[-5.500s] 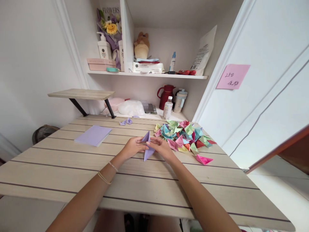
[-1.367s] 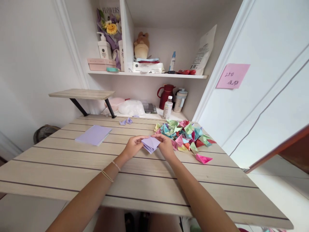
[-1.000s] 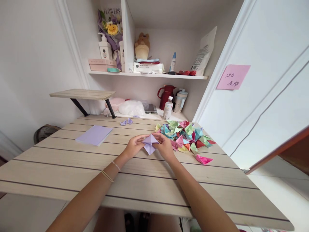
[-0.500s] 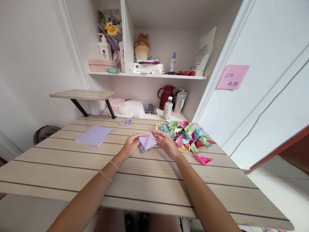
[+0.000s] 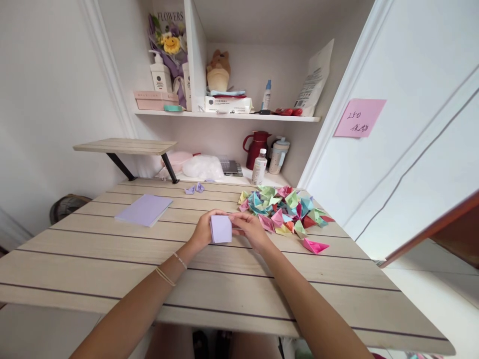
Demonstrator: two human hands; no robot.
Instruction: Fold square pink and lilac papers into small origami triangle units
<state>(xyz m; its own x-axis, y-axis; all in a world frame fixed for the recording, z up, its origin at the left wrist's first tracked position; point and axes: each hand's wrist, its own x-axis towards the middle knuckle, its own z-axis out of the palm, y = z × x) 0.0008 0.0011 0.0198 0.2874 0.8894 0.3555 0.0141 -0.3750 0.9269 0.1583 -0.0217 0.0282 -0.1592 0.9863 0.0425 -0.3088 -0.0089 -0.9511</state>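
A sheet of purple origami paper (image 5: 221,230), folded into a small flat square, is held up over the middle of the table. My left hand (image 5: 204,230) grips its left side, the fingers partly hidden behind it. On the right edge, my right hand (image 5: 251,229) pinches the paper near its upper corner. Beyond my right hand lies a heap of folded paper boats (image 5: 286,204) in many colours, with one pink boat (image 5: 315,246) in front of it. Two small purple folded pieces (image 5: 194,188) sit farther back. To the left rests a stack of purple paper (image 5: 144,210).
A small raised wooden stand (image 5: 127,145) is at the table's back left. Behind the table, a plastic bottle (image 5: 259,167), a red jug (image 5: 257,149) and a tumbler (image 5: 279,155) stand under a shelf (image 5: 232,116). A pink note (image 5: 359,118) hangs on the right.
The purple paper has gone from a spread, pointed shape to a flat square. Both hands have drawn closer together, the right one moving left and its fingers closing on the paper.
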